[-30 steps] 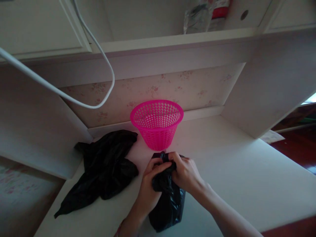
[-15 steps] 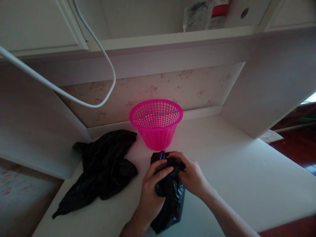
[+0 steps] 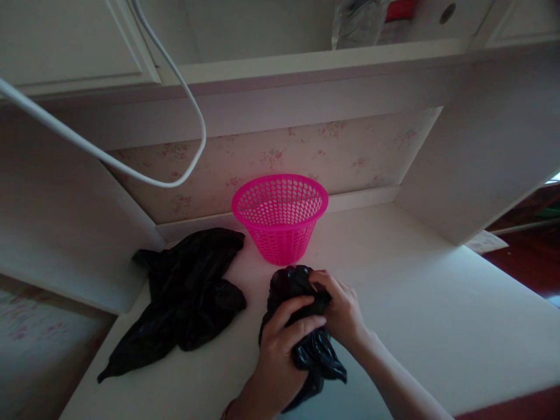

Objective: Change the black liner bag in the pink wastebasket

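Both of my hands grip a crumpled, shiny black plastic bag [image 3: 291, 284] over the white desk top. My left hand [image 3: 284, 347] wraps across its middle, two fingers lying over the front. At the bag's right side, my right hand [image 3: 343, 306] pinches the gathered plastic; its fingertips are partly hidden in the folds. Just beyond the bag stands a bright pink mesh basket [image 3: 283, 242], upright and with nothing visible inside. To the left a second black plastic bag [image 3: 184, 297] lies spread out and limp.
The white desk top [image 3: 420, 291] sits between two side panels, with a flowered wall behind. A white cable [image 3: 192, 105] loops down at upper left. Overhead, a shelf [image 3: 280, 64] holds a clear plastic package [image 3: 359, 26] and something red [image 3: 400, 10].
The bag in my hands is more bunched up, its lower end now folded and swung to the right. My left hand has shifted slightly right. The basket and the other bag stay in place.
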### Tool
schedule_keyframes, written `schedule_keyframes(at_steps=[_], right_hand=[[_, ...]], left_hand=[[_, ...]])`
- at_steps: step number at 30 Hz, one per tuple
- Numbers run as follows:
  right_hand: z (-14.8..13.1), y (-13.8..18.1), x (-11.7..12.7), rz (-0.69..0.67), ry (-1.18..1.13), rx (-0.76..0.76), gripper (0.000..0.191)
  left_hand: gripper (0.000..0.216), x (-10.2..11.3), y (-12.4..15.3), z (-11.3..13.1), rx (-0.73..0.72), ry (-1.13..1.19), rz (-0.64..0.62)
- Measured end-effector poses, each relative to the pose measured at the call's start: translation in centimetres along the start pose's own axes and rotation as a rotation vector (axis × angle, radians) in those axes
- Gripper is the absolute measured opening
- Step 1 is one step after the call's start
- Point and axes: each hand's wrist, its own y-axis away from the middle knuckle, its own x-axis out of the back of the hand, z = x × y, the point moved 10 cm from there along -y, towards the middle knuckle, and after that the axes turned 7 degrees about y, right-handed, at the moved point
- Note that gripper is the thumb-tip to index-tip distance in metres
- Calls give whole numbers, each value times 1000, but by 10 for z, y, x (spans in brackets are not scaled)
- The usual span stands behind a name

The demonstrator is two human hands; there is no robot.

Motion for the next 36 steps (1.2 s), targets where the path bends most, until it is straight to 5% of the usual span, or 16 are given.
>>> schedule_keyframes(at_steps=[6, 10, 16, 21, 25, 29, 36], right_hand=[[37, 19, -31, -445, -656, -518, 60], [43, 25, -33, -470, -907, -745, 49], [37, 17, -44, -527, -710, -756, 45], [83, 10, -53, -419, -425, -734, 53], [127, 16, -64, -347, -258, -739, 54], [126, 13, -62, -281, -184, -662, 52], [48, -24, -24, -221, -186, -388, 36]], left_hand=[[38, 14, -2, 0, -32, -19, 50], [33, 6, -3, 5, -102, -82, -50], [35, -2, -3, 8, -219, -215, -145], [38, -8, 11, 9, -258, -223, -303], [46, -24, 38, -4, -129, -70, -485], [36, -13, 48, -20, 49, 80, -375], [41, 14, 19, -41, 337, 240, -121]])
